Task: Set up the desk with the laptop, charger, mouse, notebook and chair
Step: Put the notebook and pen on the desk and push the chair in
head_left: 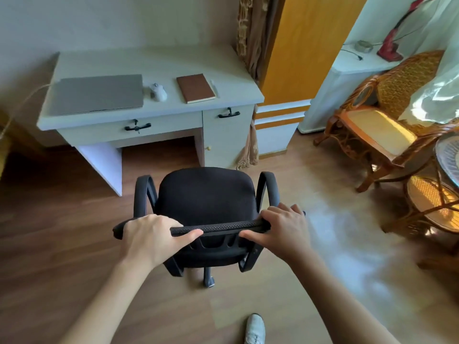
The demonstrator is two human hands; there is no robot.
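A black office chair (206,194) with armrests stands on the wood floor in front of the white desk (159,60), a short way back from the knee space. My left hand (154,234) and my right hand (283,232) both grip the top edge of its backrest. On the desk lie a closed grey laptop (98,94), a white mouse (158,91) to its right, and a brown notebook (195,88) with a white pen (214,87) beside it. A cable (23,103) runs off the laptop's left side.
A yellow and white cabinet (298,58) stands right of the desk, with a curtain (250,45) between them. Rattan chairs (377,120) and a glass-topped rattan table (444,184) fill the right side. My shoe (255,328) shows at the bottom.
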